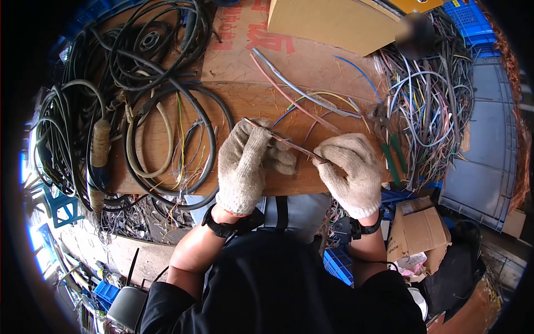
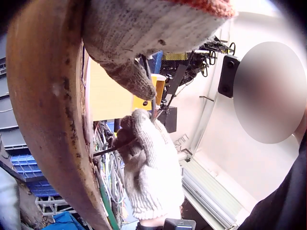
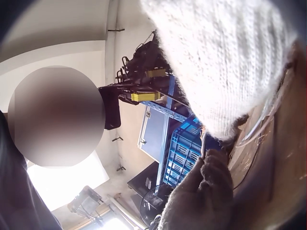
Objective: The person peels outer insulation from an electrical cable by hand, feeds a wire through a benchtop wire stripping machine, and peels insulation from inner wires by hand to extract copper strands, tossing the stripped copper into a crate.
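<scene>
Both hands wear off-white knitted gloves above the front part of the wooden bench. The left hand (image 1: pixel 245 164) pinches one end of a thin dark cable (image 1: pixel 292 144), whose tip pokes out above the thumb and fingers. At the cable's other end, the right hand (image 1: pixel 353 170) holds it between thumb and fingertips. Reddish strands show at that end. In the left wrist view the cable (image 2: pixel 153 106) spans the short gap between the left hand (image 2: pixel 139 43) and the right hand (image 2: pixel 151 163). Thin copper-coloured strands (image 3: pixel 203 140) appear between the gloves in the right wrist view.
Coiled black cables (image 1: pixel 208 125) lie at the left of the bench. Loose cut wires (image 1: pixel 283 80) are beyond the hands. Green-handled pliers (image 1: pixel 394 158) lie right of the right hand, beside a large heap of wires (image 1: pixel 428 106). A cardboard box (image 1: pixel 420 231) stands below right.
</scene>
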`<move>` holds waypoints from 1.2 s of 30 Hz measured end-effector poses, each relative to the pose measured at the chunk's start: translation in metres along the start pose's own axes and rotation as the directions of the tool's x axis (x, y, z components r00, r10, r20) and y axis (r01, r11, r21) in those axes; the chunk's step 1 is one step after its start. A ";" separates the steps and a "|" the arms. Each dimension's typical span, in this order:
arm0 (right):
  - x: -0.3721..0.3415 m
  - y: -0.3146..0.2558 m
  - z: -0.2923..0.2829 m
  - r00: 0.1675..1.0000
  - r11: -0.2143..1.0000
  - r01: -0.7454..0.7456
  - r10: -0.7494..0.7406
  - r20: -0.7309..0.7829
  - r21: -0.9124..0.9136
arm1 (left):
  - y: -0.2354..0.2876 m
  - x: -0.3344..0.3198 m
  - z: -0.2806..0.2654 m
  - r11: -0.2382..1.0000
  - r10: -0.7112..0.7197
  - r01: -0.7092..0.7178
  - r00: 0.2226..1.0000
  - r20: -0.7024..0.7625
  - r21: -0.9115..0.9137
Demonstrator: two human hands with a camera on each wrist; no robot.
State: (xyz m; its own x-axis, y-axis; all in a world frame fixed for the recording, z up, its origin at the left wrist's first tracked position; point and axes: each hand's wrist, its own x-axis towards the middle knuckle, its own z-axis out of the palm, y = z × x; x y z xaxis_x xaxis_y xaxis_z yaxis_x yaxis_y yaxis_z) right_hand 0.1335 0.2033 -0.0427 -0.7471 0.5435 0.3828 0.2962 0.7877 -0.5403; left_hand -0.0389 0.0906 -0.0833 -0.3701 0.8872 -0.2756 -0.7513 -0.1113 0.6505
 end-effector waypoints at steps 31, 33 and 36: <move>0.023 -0.018 -0.046 0.877 0.850 -0.473 0.429 0.217 0.233 | 0.003 -0.009 0.012 0.700 0.127 -0.169 0.986 0.111 0.694; 0.021 -0.017 -0.046 0.848 0.801 -0.523 0.455 0.270 0.291 | 0.003 -0.009 0.012 0.769 0.105 -0.111 0.993 0.047 0.630; 0.017 -0.015 -0.036 0.820 0.700 -0.569 0.525 0.230 0.432 | 0.006 -0.008 0.010 0.670 0.059 -0.153 0.986 0.154 0.727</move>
State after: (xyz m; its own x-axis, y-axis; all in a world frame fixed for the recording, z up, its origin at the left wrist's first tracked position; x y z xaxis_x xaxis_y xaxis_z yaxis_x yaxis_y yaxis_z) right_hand 0.1376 0.2116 -0.0014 -0.5934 0.7923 -0.1419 0.3757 0.1167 -0.9194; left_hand -0.0350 0.0878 -0.0701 -0.3252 0.9373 -0.1251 -0.0493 0.1153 0.9921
